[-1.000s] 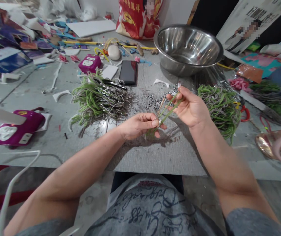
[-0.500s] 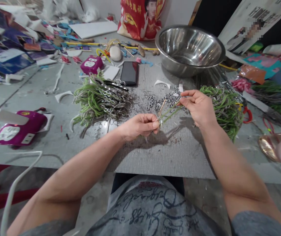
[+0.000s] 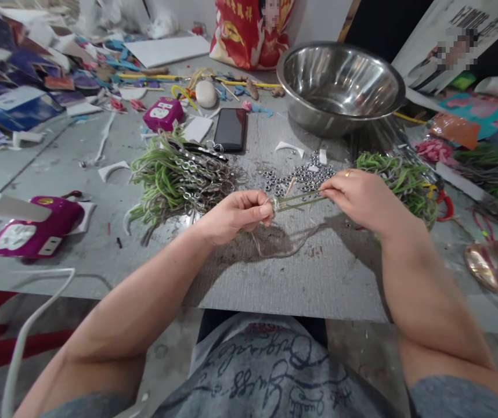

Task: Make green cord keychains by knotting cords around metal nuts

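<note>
Green cords (image 3: 299,201) stretch taut between my two hands above the table. My left hand (image 3: 242,216) is closed, thumb against fingers, on their left end, where small silvery metal pieces (image 3: 275,204) show at the fingertips. The right ends are pinched in my right hand (image 3: 360,197). A thin greyish cord (image 3: 288,253) hangs below my left hand in a loop. Just behind the cords lie many small metal rings (image 3: 303,177). A bundle of green and grey cords with metal chains (image 3: 183,174) lies beyond my left hand, and another green bundle (image 3: 399,174) is beyond my right hand.
A steel bowl (image 3: 340,87) stands at the back, with a dark phone (image 3: 230,129) left of it. Purple boxes (image 3: 35,229) and scraps (image 3: 57,64) cover the left side. Red-handled scissors (image 3: 444,206) and a golden item (image 3: 479,267) are at right.
My right hand has turned palm-down and moved slightly right and lower, pulling the green cords flatter. My left hand has shifted a little left and up. The greyish loop now hangs in plain view.
</note>
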The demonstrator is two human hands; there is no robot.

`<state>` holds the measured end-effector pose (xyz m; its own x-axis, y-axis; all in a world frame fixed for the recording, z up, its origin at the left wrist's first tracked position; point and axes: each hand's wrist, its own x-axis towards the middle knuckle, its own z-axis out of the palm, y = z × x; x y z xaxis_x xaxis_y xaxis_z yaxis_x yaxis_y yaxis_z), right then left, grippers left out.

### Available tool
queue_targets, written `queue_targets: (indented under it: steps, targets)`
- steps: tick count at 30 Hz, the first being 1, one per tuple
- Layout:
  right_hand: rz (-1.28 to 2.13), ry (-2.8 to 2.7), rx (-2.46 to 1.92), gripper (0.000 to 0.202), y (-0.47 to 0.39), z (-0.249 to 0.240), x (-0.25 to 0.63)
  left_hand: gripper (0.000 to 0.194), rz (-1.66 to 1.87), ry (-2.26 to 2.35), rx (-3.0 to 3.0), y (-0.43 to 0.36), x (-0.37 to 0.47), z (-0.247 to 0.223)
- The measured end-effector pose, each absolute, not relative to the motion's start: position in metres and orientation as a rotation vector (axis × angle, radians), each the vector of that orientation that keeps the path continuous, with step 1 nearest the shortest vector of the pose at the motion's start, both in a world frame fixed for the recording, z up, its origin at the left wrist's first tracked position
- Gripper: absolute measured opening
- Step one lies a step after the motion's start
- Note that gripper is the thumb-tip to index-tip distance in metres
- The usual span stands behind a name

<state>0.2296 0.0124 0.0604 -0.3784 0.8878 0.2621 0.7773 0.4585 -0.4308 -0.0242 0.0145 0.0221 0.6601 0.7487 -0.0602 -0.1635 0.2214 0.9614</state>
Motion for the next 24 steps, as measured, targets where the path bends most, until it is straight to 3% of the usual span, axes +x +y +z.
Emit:
queue_targets:
  steps: [9, 24]
  targets:
    - [1.352, -1.465, -1.133, 0.030, 0.012, 0.067, 0.224, 0.033, 0.755, 0.620, 1.170, 0.014, -0.022, 0.022]
    - [1.489, -1.259, -1.095, 0.029, 0.004, 0.078, 0.201, 0.028, 0.887, 0.782, 1.436, 0.013, -0.018, 0.012]
